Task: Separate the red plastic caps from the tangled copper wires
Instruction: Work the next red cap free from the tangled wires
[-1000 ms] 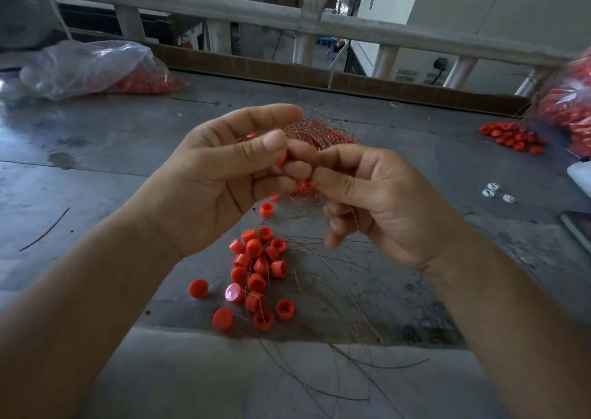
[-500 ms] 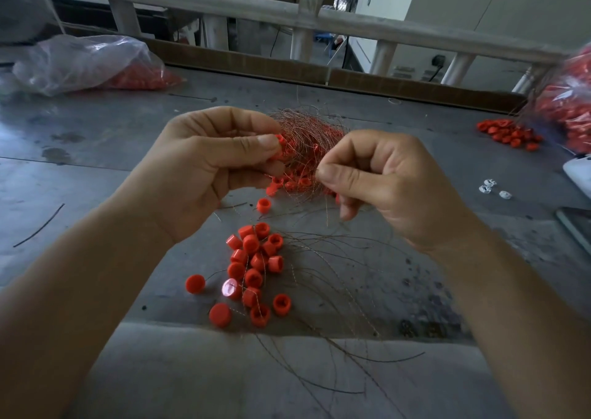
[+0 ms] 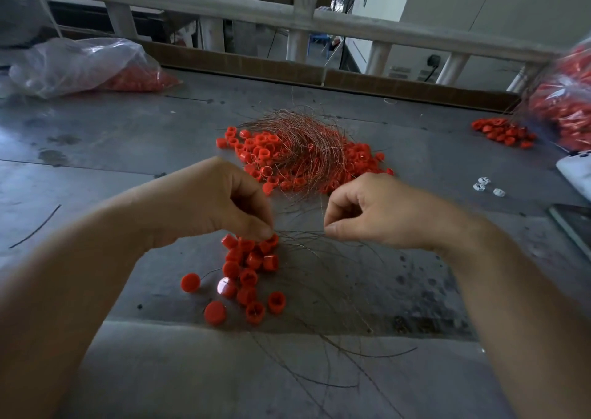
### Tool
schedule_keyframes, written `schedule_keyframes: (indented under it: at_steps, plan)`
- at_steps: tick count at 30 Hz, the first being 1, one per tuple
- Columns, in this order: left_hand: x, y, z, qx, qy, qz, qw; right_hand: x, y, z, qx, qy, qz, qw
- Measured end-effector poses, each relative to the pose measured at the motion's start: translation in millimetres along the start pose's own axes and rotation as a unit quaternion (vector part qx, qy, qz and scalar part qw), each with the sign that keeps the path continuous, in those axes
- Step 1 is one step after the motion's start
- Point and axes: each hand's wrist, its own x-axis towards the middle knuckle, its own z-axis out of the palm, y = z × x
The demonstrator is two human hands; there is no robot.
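Copper wires [image 3: 297, 150] lay in a tangled nest on the grey table [image 3: 128, 137]. They were heaped over a spread of red caps [image 3: 252, 156] at mid-table, their curls sweeping every way with no single axis. Nearer, loose strands [image 3: 300, 233] ran left to right between the hands, and more fanned off toward the near edge. The left hand [image 3: 224, 207] pinched one end of the strands between thumb and forefinger, just above a small heap of separated caps [image 3: 249, 268]; whether a cap sat in that pinch I cannot tell. The right hand [image 3: 374, 214] pinched the other end, its remaining fingers curled. A clear bag [image 3: 80, 63] at far left held red caps. Another bag [image 3: 566, 98] at far right was likewise full, with a small cap pile [image 3: 502, 132] beside it.
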Motion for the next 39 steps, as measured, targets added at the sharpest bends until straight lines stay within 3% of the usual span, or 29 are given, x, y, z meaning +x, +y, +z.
schedule_keyframes:
  at_steps: [5, 9, 12, 18, 25, 39]
  plan:
    - [4, -4, 2, 0.002, 0.021, -0.011, 1.0, 1, -1, 3, -0.027, -0.009, 0.006, 1.0]
    - [11, -12, -4, -0.018, 0.167, -0.016, 0.986, 2, 1, 3, -0.035, -0.015, 0.009, 0.999]
    - [21, -23, -5, 0.071, 0.288, -0.005, 0.955, 0, 2, -2, -0.023, -0.006, 0.01, 1.0]
    - [34, -36, -6, 0.167, 0.372, -0.015, 0.913, 3, 6, -8, 0.025, 0.17, 0.02, 0.985]
    - [47, -43, 0, 0.216, 0.318, 0.005, 0.923, 4, 7, -7, 0.036, 0.312, 0.022, 0.949]
    - [50, -39, 2, 0.256, 0.277, 0.005, 0.926, 10, 14, -6, 0.049, 0.357, 0.055, 0.931]
